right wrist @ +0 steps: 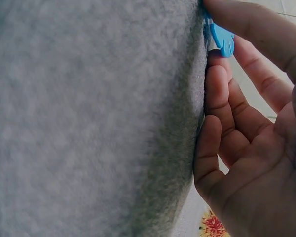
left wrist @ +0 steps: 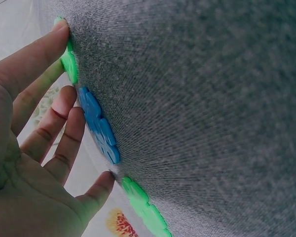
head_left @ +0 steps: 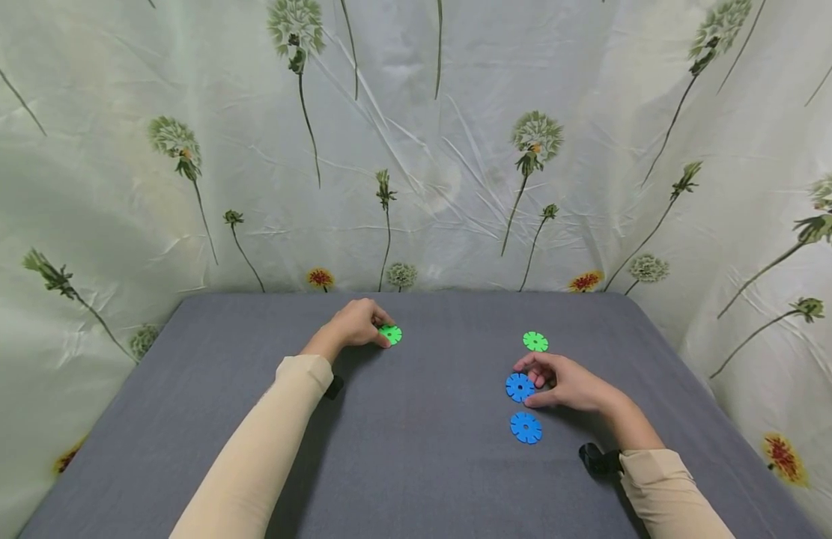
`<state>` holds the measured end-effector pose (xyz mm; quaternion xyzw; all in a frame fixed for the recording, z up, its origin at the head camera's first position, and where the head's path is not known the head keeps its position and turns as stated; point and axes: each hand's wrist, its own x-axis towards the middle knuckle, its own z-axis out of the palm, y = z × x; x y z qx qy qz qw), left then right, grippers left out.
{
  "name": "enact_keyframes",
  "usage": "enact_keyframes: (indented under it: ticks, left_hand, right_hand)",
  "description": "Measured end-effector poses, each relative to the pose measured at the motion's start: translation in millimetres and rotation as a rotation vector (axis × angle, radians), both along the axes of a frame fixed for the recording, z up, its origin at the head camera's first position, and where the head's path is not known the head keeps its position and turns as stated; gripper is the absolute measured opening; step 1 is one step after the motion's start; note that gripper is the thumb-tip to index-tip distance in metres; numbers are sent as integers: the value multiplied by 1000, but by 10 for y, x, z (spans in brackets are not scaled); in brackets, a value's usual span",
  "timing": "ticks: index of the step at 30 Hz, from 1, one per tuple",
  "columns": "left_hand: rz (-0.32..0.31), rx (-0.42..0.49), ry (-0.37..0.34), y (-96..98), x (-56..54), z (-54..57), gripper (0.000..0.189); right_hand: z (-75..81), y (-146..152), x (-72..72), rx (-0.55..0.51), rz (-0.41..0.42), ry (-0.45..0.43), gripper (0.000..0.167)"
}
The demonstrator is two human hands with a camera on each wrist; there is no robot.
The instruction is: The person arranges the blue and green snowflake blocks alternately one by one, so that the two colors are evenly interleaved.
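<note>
My left hand (head_left: 353,323) is at the far middle of the table, its thumb and forefinger pinching a green notched disc (head_left: 393,335). In the left wrist view, a blue notched disc (left wrist: 97,126) and another green disc (left wrist: 145,207) lie by its other fingertips; the hand hides them from the head view. On the right, my right hand (head_left: 574,382) holds a blue notched disc (head_left: 516,388) between thumb and forefinger, with the other fingers curled in. The right wrist view shows that disc tilted (right wrist: 224,41), partly hidden by the thumb.
A second green disc (head_left: 535,341) lies beyond my right hand, and another blue disc (head_left: 526,428) lies nearer to me. Grey cloth covers the table (head_left: 422,449). A flower-printed curtain (head_left: 442,187) hangs behind its far edge and along the sides.
</note>
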<state>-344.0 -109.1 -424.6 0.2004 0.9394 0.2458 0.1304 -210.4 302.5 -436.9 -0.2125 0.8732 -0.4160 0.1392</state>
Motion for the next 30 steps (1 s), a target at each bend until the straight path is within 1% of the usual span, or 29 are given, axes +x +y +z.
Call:
enact_keyframes:
  ticks: [5, 10, 16, 23, 30]
  left_hand:
    - [3, 2, -3, 1, 2, 3, 42]
    - [10, 7, -23, -1, -3, 3, 43]
    - [12, 0, -29, -2, -3, 19, 44]
    - [8, 5, -21, -7, -21, -3, 44]
    - [15, 6, -30, -6, -14, 0, 43]
  right_hand:
    - [-33, 44, -24, 19, 5, 7, 49]
    - [-29, 48, -29, 25, -3, -18, 51]
    - [-30, 44, -27, 32, -11, -21, 51]
    - [-26, 37, -25, 28, -20, -28, 50]
    - [-23, 35, -20, 29, -4, -25, 49]
